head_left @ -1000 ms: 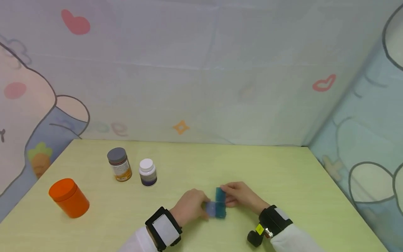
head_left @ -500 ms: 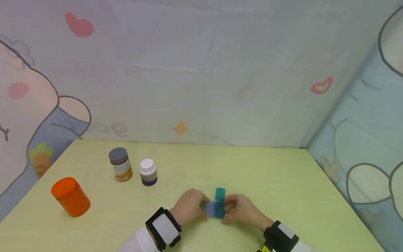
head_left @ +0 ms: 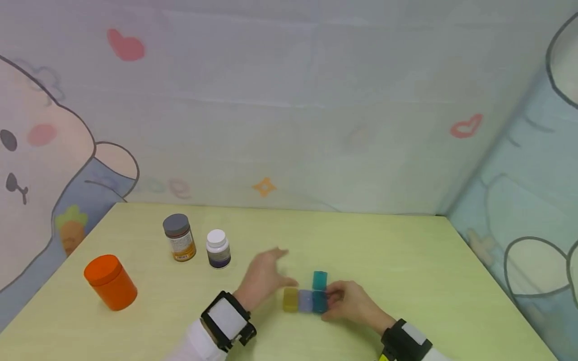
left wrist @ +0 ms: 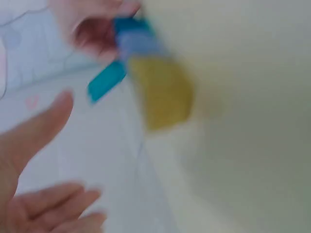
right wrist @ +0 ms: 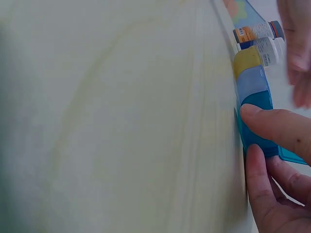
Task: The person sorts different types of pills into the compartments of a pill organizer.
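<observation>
A small pill organizer (head_left: pixel 304 300) lies on the yellow-green table (head_left: pixel 406 260), with yellow, pale blue and teal compartments in a row. The teal lid (head_left: pixel 319 280) stands flipped up. My right hand (head_left: pixel 331 300) pinches the teal end; in the right wrist view its thumb (right wrist: pixel 277 127) presses on the teal compartment of the pill organizer (right wrist: pixel 252 94). My left hand (head_left: pixel 271 263) hovers just left of the box with straight, spread fingers and holds nothing. The left wrist view is blurred and shows the pill organizer's yellow compartment (left wrist: pixel 163 92) beyond the left hand's fingers (left wrist: pixel 46 208).
A grey-lidded bottle (head_left: pixel 179 244) and a white-lidded bottle (head_left: pixel 218 248) stand at the back left, beyond my left hand. An orange canister (head_left: pixel 110 282) sits near the left edge. Cartoon-printed cloth walls close in the table at the back and right.
My left hand has let go of the organizer and lifted away to the left and back, uncovering the yellow compartment. The right hand keeps its pinch on the teal end.
</observation>
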`<action>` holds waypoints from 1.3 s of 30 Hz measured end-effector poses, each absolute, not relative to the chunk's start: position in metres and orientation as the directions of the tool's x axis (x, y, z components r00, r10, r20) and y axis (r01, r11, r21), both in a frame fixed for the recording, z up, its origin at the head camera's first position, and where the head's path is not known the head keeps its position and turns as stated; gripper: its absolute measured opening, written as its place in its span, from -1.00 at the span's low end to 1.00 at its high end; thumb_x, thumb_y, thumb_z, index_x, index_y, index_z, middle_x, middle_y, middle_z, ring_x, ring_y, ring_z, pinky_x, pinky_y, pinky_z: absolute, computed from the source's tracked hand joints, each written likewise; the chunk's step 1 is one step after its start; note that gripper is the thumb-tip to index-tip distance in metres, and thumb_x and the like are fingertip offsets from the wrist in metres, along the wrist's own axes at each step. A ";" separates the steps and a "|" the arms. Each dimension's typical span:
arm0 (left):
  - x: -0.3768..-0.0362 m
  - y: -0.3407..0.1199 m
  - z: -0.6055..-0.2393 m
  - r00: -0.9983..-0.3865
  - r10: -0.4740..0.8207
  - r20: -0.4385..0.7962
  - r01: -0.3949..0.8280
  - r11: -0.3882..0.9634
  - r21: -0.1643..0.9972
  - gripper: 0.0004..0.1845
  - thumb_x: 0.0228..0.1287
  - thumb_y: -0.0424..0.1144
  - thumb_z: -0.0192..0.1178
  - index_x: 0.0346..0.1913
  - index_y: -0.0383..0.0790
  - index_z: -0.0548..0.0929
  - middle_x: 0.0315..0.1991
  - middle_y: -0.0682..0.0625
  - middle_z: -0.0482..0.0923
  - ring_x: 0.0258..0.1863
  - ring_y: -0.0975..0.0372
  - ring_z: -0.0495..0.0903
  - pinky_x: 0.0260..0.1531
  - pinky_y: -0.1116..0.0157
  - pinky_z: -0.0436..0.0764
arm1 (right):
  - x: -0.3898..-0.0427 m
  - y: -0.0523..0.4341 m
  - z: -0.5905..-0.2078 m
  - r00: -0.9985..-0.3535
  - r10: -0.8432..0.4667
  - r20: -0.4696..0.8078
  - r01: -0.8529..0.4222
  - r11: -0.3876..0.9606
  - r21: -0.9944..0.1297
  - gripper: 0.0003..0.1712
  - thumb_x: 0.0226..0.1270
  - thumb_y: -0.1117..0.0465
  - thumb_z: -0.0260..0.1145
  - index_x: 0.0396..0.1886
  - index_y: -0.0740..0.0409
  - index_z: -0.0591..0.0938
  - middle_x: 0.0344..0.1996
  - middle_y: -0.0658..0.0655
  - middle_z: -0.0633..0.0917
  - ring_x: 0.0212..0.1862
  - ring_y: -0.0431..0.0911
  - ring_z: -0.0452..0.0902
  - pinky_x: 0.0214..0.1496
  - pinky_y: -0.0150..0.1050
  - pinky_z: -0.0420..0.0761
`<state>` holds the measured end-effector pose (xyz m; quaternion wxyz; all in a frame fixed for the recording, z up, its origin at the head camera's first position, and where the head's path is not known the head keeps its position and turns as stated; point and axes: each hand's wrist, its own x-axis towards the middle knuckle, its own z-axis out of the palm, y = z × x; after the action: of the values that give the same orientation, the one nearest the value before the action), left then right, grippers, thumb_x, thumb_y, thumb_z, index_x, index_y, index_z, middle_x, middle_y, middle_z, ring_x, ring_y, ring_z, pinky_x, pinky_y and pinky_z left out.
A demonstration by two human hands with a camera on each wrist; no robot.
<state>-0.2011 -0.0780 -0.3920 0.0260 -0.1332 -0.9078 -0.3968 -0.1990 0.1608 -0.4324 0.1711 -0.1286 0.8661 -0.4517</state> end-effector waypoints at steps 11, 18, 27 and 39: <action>-0.243 -0.163 -0.381 -0.941 -0.239 0.240 0.046 0.611 0.790 0.12 0.05 -0.15 0.56 0.50 -0.59 0.08 0.46 -0.53 0.16 0.48 -0.31 0.15 0.45 -0.17 0.23 | -0.199 0.162 -0.434 -0.905 -0.389 -0.175 -0.075 0.550 -0.832 -0.43 -0.03 0.46 0.58 0.02 0.53 0.60 -0.29 0.14 0.72 -0.25 -0.12 0.65 -0.14 -0.21 0.71; -0.244 -0.187 -0.406 -0.971 -0.241 0.004 -0.115 0.478 0.871 0.10 0.10 -0.18 0.51 0.52 -0.54 0.02 0.50 -0.48 0.15 0.42 -0.29 0.28 0.37 -0.18 0.35 | -0.198 0.160 -0.434 -0.898 -0.404 -0.171 -0.080 0.534 -0.842 -0.43 -0.02 0.45 0.57 0.03 0.55 0.59 -0.29 0.14 0.72 -0.25 -0.13 0.64 -0.13 -0.22 0.71; -0.241 -0.193 -0.424 -0.978 -0.210 0.006 -0.099 0.484 0.869 -0.09 0.11 -0.27 0.47 0.37 -0.67 0.20 0.27 -0.56 0.38 0.28 -0.32 0.41 0.34 -0.19 0.39 | -0.198 0.157 -0.433 -0.897 -0.407 -0.170 -0.084 0.538 -0.839 -0.44 -0.01 0.45 0.57 0.03 0.53 0.59 -0.28 0.14 0.71 -0.25 -0.13 0.62 -0.11 -0.21 0.70; -0.240 -0.197 -0.424 -0.981 -0.182 0.068 -0.043 0.544 0.838 -0.27 0.13 -0.31 0.44 0.28 -0.61 0.36 0.20 -0.52 0.50 0.21 -0.30 0.51 0.29 -0.18 0.45 | -0.200 0.155 -0.433 -0.887 -0.434 -0.154 -0.106 0.518 -0.849 -0.43 -0.01 0.46 0.56 0.03 0.56 0.58 -0.27 0.16 0.71 -0.24 -0.12 0.63 -0.12 -0.24 0.70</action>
<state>-0.2401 -0.1974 -0.4240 0.0734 0.0643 -0.8757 -0.4729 -0.2000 0.1550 -0.4334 0.1767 -0.1583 0.8531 -0.4647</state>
